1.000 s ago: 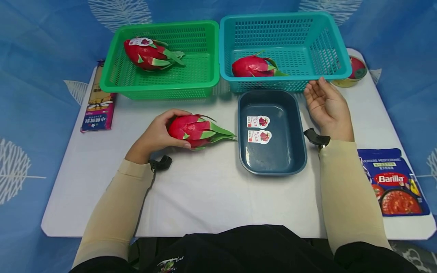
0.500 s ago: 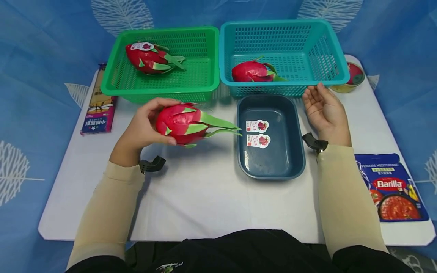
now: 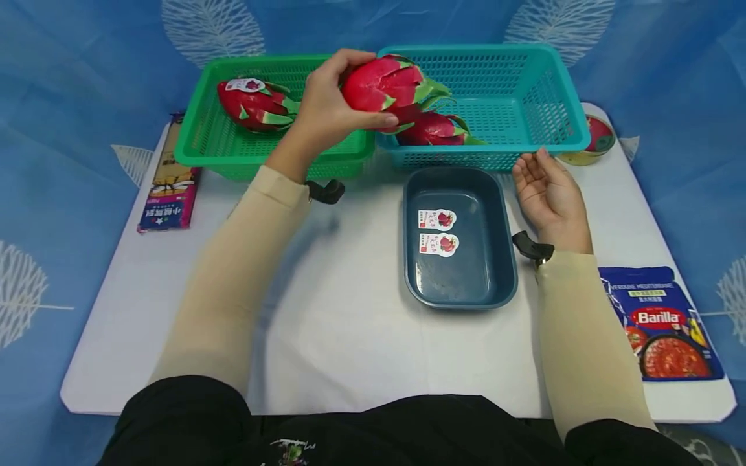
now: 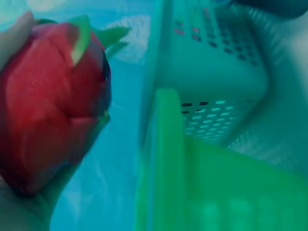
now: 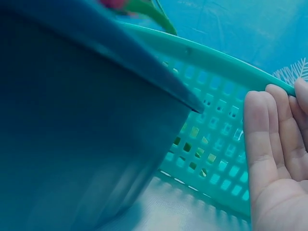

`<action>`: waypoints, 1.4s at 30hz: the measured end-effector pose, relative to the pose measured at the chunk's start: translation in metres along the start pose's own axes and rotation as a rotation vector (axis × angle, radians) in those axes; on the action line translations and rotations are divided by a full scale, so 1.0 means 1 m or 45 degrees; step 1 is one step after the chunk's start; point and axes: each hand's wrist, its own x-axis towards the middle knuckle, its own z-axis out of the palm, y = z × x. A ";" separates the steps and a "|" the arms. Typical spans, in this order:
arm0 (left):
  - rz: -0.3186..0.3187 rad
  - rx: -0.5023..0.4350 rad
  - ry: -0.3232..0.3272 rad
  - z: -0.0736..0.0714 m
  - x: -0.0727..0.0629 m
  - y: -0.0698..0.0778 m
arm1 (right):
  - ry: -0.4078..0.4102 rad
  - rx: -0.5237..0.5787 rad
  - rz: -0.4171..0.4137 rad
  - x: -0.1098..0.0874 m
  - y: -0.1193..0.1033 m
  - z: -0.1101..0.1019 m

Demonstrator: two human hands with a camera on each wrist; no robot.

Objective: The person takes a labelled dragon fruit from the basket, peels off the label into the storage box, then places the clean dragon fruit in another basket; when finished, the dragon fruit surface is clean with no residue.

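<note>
My left hand [image 3: 332, 107] grips a red dragon fruit [image 3: 381, 87] with green leaf tips, raised over the left end of the teal basket [image 3: 507, 147]. In the left wrist view the same dragon fruit [image 4: 53, 106] fills the left side, beside the basket rims. Below it, a second dragon fruit [image 3: 434, 131] lies inside the teal basket, partly covered by the held one. A third dragon fruit [image 3: 253, 103], with a label stuck on it, lies in the green basket [image 3: 221, 155]. My right hand [image 3: 552, 197], palm up with relaxed fingers, has its fingertips at the teal basket's front rim.
A dark blue tub [image 3: 460, 285] with two dragon fruit stickers [image 3: 438, 244] inside stands in front of the teal basket. A Barilla pouch [image 3: 664, 330] lies at right, a food packet [image 3: 169, 194] at left. A round tin [image 3: 597, 139] sits behind my right hand.
My left hand has lifted the dragon fruit off the table and carried it up and to the right, over the teal basket. My right hand has stayed by the basket's rim.
</note>
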 end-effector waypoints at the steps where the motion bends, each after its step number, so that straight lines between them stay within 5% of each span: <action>1: -0.032 0.021 -0.014 0.006 0.012 -0.002 | -0.009 0.000 -0.007 0.000 0.000 -0.001; 7: -0.190 0.258 -0.122 0.032 0.069 -0.007 | -0.039 0.008 -0.001 0.002 -0.001 -0.005; 13: -0.269 0.448 -0.234 0.043 0.099 -0.004 | -0.055 -0.006 -0.012 0.004 -0.001 -0.004; 29: -0.205 0.822 -0.525 0.047 0.119 0.026 | -0.013 -0.029 -0.032 0.002 -0.001 -0.001; 36: -0.215 0.785 -0.514 0.066 0.124 0.037 | -0.036 -0.040 -0.032 0.004 -0.002 -0.002; 42: -0.272 0.745 -0.545 0.082 0.126 0.031 | -0.027 -0.055 -0.047 0.003 -0.001 -0.002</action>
